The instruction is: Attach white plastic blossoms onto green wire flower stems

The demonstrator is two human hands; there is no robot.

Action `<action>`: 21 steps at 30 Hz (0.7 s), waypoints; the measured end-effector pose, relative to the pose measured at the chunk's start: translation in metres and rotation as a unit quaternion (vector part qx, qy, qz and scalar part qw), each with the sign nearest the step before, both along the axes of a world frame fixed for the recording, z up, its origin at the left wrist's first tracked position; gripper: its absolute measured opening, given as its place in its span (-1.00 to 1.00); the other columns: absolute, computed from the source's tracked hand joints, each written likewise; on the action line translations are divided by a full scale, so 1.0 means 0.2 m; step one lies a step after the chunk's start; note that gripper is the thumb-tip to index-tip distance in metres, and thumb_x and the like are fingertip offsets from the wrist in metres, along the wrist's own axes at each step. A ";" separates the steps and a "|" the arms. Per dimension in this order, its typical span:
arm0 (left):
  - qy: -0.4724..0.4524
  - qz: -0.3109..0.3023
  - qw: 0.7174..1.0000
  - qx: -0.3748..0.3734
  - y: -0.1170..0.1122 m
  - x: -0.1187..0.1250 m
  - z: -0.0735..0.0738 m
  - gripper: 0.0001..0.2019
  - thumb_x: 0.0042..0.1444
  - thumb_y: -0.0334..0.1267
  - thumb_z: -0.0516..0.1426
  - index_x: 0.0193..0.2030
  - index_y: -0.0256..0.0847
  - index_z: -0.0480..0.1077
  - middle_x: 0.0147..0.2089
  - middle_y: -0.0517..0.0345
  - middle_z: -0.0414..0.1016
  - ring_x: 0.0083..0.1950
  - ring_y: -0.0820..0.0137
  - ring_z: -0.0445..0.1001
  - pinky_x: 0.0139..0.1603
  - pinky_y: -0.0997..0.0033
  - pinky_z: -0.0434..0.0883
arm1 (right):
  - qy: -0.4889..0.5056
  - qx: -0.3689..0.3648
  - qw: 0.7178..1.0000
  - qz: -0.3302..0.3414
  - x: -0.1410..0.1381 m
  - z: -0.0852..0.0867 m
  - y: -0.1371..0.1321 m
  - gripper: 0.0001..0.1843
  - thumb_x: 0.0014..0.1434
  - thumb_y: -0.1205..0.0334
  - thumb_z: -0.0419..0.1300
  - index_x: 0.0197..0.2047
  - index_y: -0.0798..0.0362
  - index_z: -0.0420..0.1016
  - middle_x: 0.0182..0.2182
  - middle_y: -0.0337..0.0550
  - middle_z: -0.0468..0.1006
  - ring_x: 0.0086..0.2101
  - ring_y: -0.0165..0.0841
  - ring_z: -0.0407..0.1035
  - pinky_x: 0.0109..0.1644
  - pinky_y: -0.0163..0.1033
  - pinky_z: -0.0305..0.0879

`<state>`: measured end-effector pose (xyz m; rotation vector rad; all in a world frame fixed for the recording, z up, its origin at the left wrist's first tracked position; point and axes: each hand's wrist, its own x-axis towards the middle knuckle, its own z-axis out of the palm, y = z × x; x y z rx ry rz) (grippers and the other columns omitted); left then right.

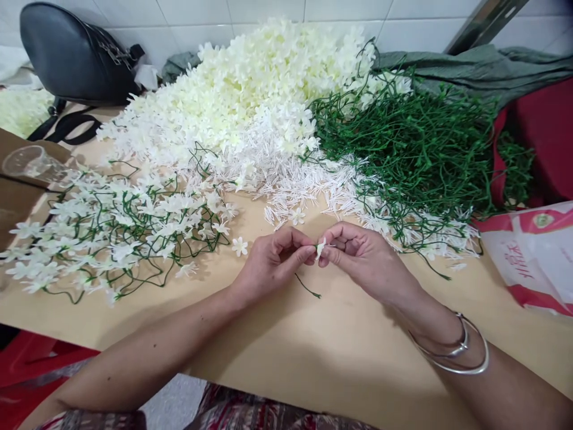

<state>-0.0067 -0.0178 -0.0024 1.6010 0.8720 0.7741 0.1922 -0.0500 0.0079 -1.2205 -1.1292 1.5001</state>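
Note:
My left hand (273,260) and my right hand (358,254) meet over the tan table (322,352), both pinched on one small white artificial flower (320,248). A thin green stem (308,288) hangs down from my left fingers. One loose white flower (240,245) lies just left of my left hand. Silver bangles (456,352) circle my right wrist.
A heap of cream flowers (250,89) and white stamen pieces (286,173) fills the back. Bare green stems (403,149) pile at the right. Stems with flowers on them (116,233) lie at the left. A black bag (71,54), a clear cup (31,162) and a red-and-white packet (532,257) stand around.

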 end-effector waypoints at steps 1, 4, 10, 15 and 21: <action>0.004 -0.002 1.000 0.001 0.00 0.00 0.01 -0.68 0.36 0.00 0.23 -0.19 -0.26 0.51 -0.32 0.02 0.66 -0.29 0.40 0.61 -0.24 0.45 0.54 | 0.001 -0.003 1.000 0.005 0.00 0.00 0.00 -0.77 0.12 0.06 0.45 -0.31 -0.05 0.53 -0.46 -0.29 0.62 -0.37 -0.34 0.58 -0.17 -0.17 0.57; 0.019 -0.014 1.000 0.013 0.00 -0.01 0.01 -0.69 0.39 -0.01 0.20 -0.19 -0.26 0.52 -0.31 0.00 0.67 -0.28 0.39 0.62 -0.24 0.45 0.54 | 0.007 -0.013 1.000 0.016 0.00 0.01 0.00 -0.77 0.12 0.07 0.45 -0.32 -0.04 0.52 -0.47 -0.29 0.62 -0.39 -0.37 0.58 -0.20 -0.21 0.56; 0.018 -0.019 1.000 0.012 0.01 -0.01 0.02 -0.69 0.39 -0.02 0.19 -0.19 -0.25 0.50 -0.31 0.00 0.66 -0.29 0.39 0.62 -0.24 0.46 0.53 | 0.019 -0.018 1.000 0.013 -0.01 0.01 0.02 -0.66 0.09 -0.04 0.48 -0.34 -0.02 0.50 -0.47 -0.27 0.60 -0.39 -0.37 0.56 -0.20 -0.20 0.55; 0.000 -0.019 1.000 0.011 0.00 0.00 0.03 -0.75 0.41 -0.07 0.18 -0.18 -0.24 0.45 -0.33 0.09 0.58 -0.32 0.45 0.55 -0.27 0.50 0.46 | 0.021 0.006 0.999 0.031 0.04 0.03 0.03 -0.63 0.02 0.01 0.53 -0.27 -0.03 0.49 -0.38 -0.28 0.60 -0.33 -0.36 0.55 -0.18 -0.21 0.52; 0.046 -0.019 0.997 0.056 -0.01 0.00 0.06 -0.79 0.36 -0.13 0.20 -0.21 -0.23 0.46 -0.39 0.19 0.51 -0.45 0.52 0.37 -0.43 0.54 0.31 | -0.293 0.236 0.924 -0.073 0.13 0.00 0.06 -0.91 0.35 0.15 0.27 -0.14 -0.05 0.57 -0.18 -0.11 0.62 -0.17 -0.23 0.51 -0.06 -0.07 0.46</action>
